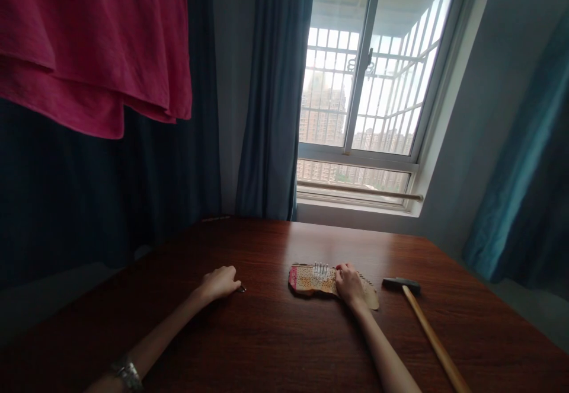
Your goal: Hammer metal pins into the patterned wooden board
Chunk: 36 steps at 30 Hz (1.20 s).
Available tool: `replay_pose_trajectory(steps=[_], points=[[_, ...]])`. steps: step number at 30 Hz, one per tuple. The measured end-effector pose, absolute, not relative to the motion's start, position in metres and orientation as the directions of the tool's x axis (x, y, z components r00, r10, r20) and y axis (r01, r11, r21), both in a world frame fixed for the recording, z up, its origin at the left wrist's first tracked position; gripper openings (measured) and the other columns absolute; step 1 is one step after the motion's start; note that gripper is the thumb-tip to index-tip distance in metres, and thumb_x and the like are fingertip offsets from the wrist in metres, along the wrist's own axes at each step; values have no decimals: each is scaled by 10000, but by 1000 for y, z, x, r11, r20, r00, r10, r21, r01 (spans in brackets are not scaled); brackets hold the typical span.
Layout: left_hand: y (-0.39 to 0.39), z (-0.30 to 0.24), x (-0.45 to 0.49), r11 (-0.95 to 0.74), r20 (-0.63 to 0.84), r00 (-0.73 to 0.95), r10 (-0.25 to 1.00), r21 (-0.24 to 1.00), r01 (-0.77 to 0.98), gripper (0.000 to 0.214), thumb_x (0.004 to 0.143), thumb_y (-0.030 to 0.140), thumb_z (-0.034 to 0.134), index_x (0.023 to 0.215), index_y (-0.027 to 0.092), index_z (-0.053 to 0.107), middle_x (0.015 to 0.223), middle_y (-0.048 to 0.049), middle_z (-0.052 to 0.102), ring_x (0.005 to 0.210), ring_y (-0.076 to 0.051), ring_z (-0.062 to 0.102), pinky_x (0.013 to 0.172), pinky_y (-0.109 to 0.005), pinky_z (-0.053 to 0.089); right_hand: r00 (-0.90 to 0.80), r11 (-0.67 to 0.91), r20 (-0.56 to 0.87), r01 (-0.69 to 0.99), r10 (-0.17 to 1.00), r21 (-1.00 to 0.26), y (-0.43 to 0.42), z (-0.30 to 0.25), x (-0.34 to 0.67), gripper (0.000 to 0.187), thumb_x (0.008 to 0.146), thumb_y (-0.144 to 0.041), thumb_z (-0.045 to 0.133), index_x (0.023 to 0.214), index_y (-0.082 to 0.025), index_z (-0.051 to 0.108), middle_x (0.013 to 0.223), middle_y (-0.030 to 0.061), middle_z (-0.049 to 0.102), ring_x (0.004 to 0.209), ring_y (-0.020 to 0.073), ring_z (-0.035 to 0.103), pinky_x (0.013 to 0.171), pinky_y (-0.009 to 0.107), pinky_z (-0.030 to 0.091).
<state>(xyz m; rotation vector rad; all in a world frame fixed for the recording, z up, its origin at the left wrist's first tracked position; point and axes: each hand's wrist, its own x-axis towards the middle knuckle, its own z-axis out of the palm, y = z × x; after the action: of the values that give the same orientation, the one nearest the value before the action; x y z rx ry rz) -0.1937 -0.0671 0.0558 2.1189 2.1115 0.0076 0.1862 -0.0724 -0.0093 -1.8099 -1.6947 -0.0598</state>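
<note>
My left hand [220, 282] is closed low over the wooden table, left of the middle. A small shiny metal piece that looks like a nail [242, 289] pokes out from its fingertips. Nearer the middle lies a flat, irregular board [306, 280] with many small holes and a pink left end. Several nails [320, 269] stand upright on it in a cluster. Over the right part of this board is my right hand [349, 283], its fingers bent and touching the surface; what is between them is hidden. Thin slanted marks line the board's far right edge.
A hammer [401, 285] with a long wooden handle lies right of the board, its handle running toward me. The glossy brown table [267, 334] reaches back to the window [355, 114] and blue curtains [273, 96]. A pink cloth [93, 43] hangs at upper left.
</note>
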Motion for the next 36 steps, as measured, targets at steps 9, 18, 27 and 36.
replay_pose_trajectory(steps=[9, 18, 27, 36], points=[[-61, 54, -178, -11, -111, 25, 994, 125, 992, 236, 719, 330, 448, 812, 169, 593, 985, -139, 633, 900, -284, 595, 704, -351, 432, 162, 42, 449, 911, 879, -410, -70, -10, 187, 242, 807, -211, 399, 847, -170, 634, 876, 88, 596, 814, 176, 555, 759, 249, 367], [-64, 60, -158, -60, -94, 75, 993, 157, 986, 154, 671, 253, 492, 768, 178, 586, 929, -108, 646, 890, -275, 596, 693, -312, 420, 174, 38, 444, 903, 879, -428, -70, -9, 186, 228, 798, -203, 415, 838, -176, 638, 876, 88, 600, 841, 182, 550, 787, 253, 365], [-63, 56, -153, -157, -34, 164, 986, 141, 977, 153, 660, 233, 498, 770, 180, 590, 886, -98, 649, 827, -266, 607, 639, -295, 419, 185, 77, 485, 879, 855, -471, -69, -12, 187, 203, 782, -200, 430, 806, -176, 630, 843, 77, 594, 816, 179, 552, 769, 249, 373], [-58, 64, -142, -260, 86, 245, 966, 329, 908, 180, 685, 316, 517, 720, 187, 638, 779, -37, 652, 740, -181, 596, 617, -228, 381, 184, 254, 617, 795, 765, -551, -78, 2, 187, 266, 772, -160, 405, 945, -165, 608, 963, 105, 565, 939, 220, 508, 853, 331, 368]])
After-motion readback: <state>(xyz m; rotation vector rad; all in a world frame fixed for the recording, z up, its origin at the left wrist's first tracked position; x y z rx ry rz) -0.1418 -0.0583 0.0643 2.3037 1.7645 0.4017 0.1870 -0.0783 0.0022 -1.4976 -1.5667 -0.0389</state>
